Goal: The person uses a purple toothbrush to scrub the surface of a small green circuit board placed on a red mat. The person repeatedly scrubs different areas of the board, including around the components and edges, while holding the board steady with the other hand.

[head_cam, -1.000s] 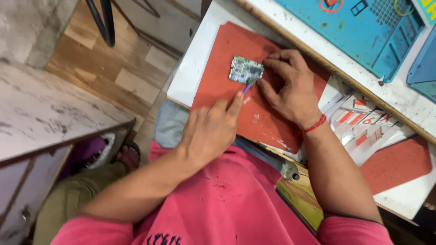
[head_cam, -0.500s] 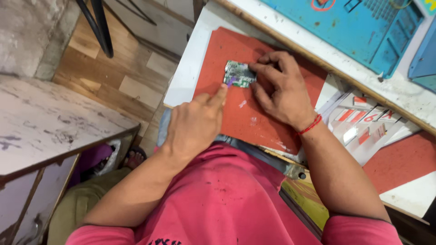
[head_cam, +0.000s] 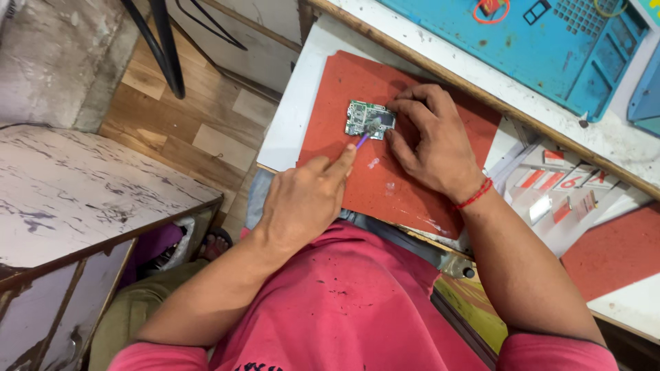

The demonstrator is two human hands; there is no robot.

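Red-white labels [head_cam: 560, 182] beside red mat [head_cam: 405, 137]

The left hand [head_cam: 302, 203] hides all but the purple tip of the tool [head_cam: 362, 140] it holds. The right hand [head_cam: 430, 141] covers the circuit board [head_cam: 368, 119] edge. The blue mat [head_cam: 543, 41] runs off the top edge.

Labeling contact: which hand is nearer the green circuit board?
Right. Fingers of the right hand touch the circuit board; the left hand sits apart, below it, reaching only through a purple tool.
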